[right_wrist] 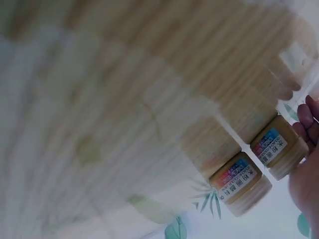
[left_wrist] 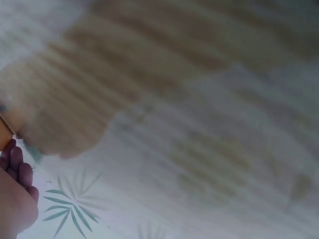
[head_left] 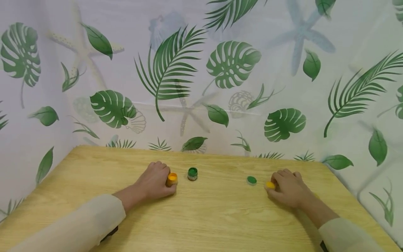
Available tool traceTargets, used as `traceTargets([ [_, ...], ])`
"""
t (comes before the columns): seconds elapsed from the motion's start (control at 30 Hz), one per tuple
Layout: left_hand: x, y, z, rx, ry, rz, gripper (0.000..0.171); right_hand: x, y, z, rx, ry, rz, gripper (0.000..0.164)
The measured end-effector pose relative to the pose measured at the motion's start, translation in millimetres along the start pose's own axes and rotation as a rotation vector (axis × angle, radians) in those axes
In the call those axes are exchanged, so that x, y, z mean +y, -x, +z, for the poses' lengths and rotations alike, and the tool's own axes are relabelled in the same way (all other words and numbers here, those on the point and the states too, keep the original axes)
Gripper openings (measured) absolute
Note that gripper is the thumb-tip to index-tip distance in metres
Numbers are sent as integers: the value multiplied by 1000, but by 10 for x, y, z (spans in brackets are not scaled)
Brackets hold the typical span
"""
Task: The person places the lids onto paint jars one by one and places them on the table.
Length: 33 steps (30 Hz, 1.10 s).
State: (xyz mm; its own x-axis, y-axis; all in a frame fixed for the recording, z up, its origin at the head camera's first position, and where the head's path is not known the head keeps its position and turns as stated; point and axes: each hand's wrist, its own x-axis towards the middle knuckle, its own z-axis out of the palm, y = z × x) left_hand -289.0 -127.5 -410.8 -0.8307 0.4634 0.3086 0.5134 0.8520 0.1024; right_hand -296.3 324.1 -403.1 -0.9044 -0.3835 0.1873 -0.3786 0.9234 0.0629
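In the head view my left hand (head_left: 155, 182) grips a small open jar of orange-yellow paint (head_left: 172, 179) on the table, thumb in front. The left wrist view catches only curled fingers (left_wrist: 19, 167) and the edge of that orange jar (left_wrist: 4, 135). Just right of it stands an open jar of green paint (head_left: 192, 174). Farther right, my right hand (head_left: 289, 189) pinches a yellow jar lid (head_left: 270, 185) at the tabletop. A green lid (head_left: 251, 180) lies just left of that hand. The right wrist view shows two labelled paint jars (right_wrist: 235, 183) beside the right hand (right_wrist: 306, 174).
The wood-grain table (head_left: 201, 217) meets a pale cloth backdrop (head_left: 201, 129) printed with green leaves and starfish along its back and sides. Both forearms, in light sleeves (head_left: 85, 217), reach in from the front corners. Much of each wrist view is blurred.
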Motion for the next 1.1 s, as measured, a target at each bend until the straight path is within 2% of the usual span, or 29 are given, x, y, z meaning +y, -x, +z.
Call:
traceTargets([
  [0.2,79,25,-44,-31,-20,43,26,-104,8,36,-4,-52,7,25],
  [0.37,186,43,-69,-1,-13,90,24,-273,11,-24,0,-79,-29,25],
  [0.8,650,-31,-47,-70,50,169,29,-773,-83,-83,32,-159,-133,25],
  [1.0,857,-116,-34,-51,55,189,30,-998,-165,-137,68,-184,-172,25],
  [1.1,955,-158,-31,-75,55,191,30,-1120,-200,-172,73,-200,-183,25],
])
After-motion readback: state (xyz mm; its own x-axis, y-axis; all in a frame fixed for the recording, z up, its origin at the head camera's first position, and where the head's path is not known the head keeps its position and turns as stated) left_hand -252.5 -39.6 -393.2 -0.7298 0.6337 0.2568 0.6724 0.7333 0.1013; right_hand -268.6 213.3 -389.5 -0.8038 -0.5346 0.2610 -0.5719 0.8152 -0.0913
